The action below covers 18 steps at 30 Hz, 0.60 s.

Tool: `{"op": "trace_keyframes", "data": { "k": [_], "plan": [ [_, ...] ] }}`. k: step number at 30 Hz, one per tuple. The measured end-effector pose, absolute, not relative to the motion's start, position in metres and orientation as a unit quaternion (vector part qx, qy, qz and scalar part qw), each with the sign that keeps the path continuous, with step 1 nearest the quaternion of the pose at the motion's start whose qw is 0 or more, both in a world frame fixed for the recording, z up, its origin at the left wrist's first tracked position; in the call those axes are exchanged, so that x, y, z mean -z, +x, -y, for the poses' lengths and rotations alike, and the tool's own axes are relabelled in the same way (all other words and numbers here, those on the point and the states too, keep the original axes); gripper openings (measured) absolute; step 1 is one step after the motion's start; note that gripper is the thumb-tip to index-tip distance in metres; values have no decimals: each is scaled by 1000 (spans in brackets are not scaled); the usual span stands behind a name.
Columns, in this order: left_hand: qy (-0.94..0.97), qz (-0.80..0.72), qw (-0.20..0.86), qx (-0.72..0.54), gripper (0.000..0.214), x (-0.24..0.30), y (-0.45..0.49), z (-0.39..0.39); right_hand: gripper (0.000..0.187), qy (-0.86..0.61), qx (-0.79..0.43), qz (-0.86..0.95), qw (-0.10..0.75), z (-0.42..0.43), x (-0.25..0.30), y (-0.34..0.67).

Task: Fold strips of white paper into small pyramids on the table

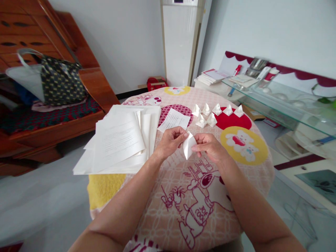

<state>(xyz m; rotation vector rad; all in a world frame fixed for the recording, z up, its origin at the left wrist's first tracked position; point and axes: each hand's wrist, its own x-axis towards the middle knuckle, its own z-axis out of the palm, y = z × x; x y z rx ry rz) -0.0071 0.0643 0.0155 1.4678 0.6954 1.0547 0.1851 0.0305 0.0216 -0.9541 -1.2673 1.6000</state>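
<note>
A small folded piece of white paper [188, 146] is held up over the middle of the table between both hands. My left hand [171, 140] pinches its upper left edge with thumb and fingers. On the other side, my right hand [208, 145] grips the right edge between thumb and forefinger. Beyond my hands, several folded white paper shapes with pointed tops [211, 119] stand grouped on the cloth. A printed sheet [174, 119] lies just past my left hand. To the left sits a loose stack of papers [118, 140], some with printed text.
The round table has a pink patterned tablecloth [157, 217]. At the right stands a glass-shelved unit [286, 105] with metal tins [258, 63] and papers on it. A wooden bench [89, 84] with a dark patterned bag [61, 80] is at the left. A white cabinet-like appliance [180, 42] stands behind.
</note>
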Motion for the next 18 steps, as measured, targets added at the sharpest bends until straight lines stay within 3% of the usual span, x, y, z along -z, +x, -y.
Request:
{"op": "trace_keyframes", "data": {
  "k": [9, 18],
  "plan": [
    [604, -327, 541, -485, 34, -19, -11, -68, 24, -402, -571, 532, 479, -34, -17, 190],
    [506, -241, 741, -369, 42, -16, -17, -69, 18, -407, -502, 575, 502, -31, -21, 189]
  ]
}}
